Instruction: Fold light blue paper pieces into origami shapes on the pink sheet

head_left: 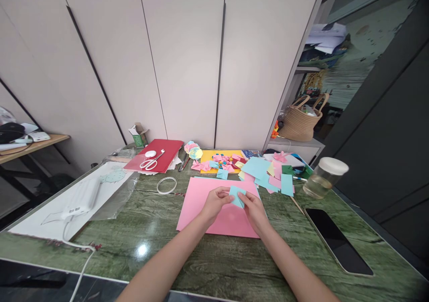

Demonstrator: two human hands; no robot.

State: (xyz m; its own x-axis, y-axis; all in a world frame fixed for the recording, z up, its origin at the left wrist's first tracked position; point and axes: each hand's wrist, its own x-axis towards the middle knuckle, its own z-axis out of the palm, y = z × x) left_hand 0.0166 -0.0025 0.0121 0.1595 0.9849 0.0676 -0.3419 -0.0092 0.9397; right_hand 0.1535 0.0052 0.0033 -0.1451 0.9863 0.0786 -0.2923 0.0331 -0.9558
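A small light-blue piece of paper [237, 196] is held up between my two hands. My left hand [217, 203] pinches its left edge with thumb and fingers. On the other side, my right hand [254, 207] grips the right edge, thumb across the paper's face. Beneath both hands lies a stack of pink paper sheets [197, 208] on the green table. Just beyond the stack are a light-blue paper square [222, 174] and several folded pink paper pieces [203, 165], some on a yellow sheet [208, 155].
Blue, pink and yellow paper pieces [258, 168] spread at the right. A lidded jar of liquid [321, 181] and a phone [338, 241] stand and lie farther right. To the left are a tape roll [166, 185], scissors [150, 162] on a red folder [164, 152], and a white power bank [82, 197].
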